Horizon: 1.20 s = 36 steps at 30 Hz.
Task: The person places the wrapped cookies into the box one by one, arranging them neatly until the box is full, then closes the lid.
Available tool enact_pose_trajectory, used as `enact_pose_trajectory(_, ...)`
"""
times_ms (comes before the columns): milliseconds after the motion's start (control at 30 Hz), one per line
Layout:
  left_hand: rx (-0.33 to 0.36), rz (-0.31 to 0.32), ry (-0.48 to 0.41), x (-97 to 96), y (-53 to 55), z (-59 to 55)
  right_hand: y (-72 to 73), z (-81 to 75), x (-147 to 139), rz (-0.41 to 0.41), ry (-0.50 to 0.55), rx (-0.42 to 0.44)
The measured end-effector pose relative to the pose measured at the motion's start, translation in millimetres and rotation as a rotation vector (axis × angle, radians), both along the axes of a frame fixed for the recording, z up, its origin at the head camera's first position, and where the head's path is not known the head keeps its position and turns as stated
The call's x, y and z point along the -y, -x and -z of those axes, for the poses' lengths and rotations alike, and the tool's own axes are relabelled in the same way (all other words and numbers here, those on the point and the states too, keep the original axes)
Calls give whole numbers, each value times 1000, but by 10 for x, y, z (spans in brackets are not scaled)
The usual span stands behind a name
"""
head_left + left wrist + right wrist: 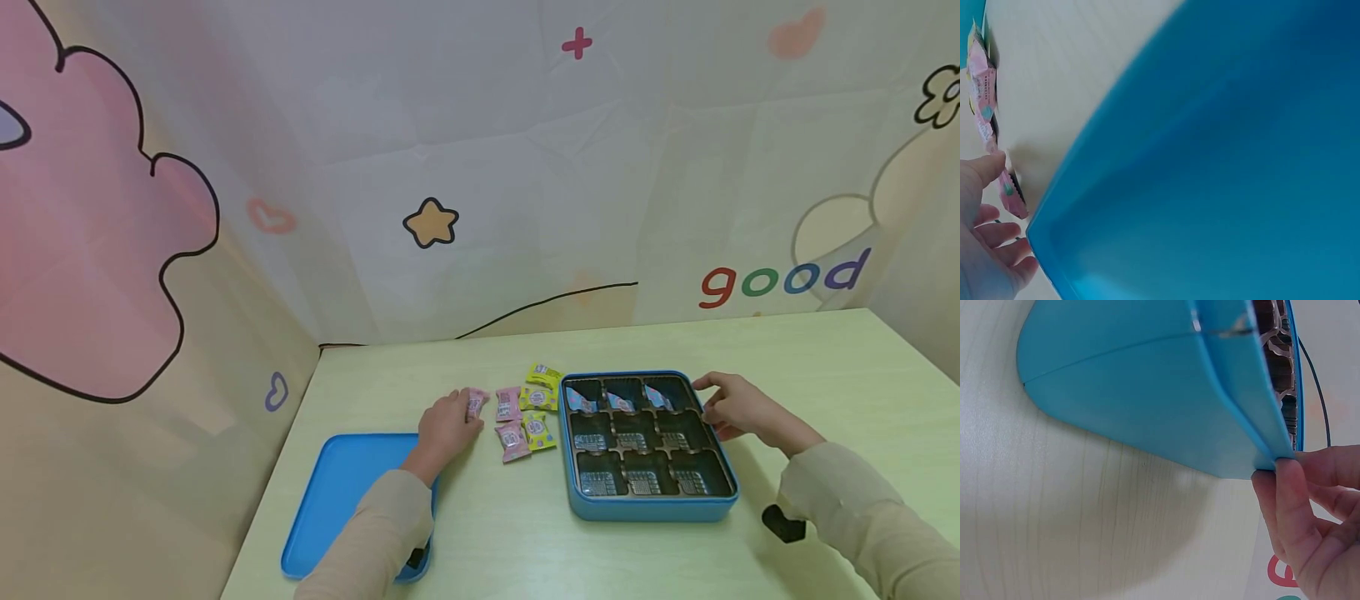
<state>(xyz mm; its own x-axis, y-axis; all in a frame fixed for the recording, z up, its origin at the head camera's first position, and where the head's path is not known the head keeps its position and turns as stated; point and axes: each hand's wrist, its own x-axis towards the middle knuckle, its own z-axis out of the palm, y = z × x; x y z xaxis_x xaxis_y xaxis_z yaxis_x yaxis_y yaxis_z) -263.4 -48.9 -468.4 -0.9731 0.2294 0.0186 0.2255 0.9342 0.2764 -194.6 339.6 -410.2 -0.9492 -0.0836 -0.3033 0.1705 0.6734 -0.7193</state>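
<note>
At the left of the packets, my left hand [447, 432] has its thumb and fingers about a pink wrapped candy [477, 403] on the table; the left wrist view shows the thumb touching that candy [1011, 195]. Two pink candies [508, 404] and several yellow candies [537, 398] lie between this hand and a blue box [647, 510]. With thumb and fingers, my right hand [742, 408] pinches the box's right rim [1244, 422]. Blue-wrapped candies [621, 402] sit in the three compartments of the box's back row.
A blue lid [352, 483] lies at the left of the table, partly under my left forearm. The box has a dark divided insert [630, 433]. Behind the pale table [495, 533] hangs a printed cloth [510, 183], with another side at the left.
</note>
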Motion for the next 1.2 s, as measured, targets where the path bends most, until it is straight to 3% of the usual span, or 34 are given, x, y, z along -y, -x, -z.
enact_pose_trajectory(200, -1, 15, -26, 9, 2, 39, 4, 14, -10, -2, 2, 0)
enact_pose_trajectory(600, -83, 61, -51, 28, 14, 97, -7, 1, 6, 2, 5, 1)
enact_pose_trajectory(1200, -64, 38, -98, 26, 22, 111, 2, 23, -11, 0, 19, -6)
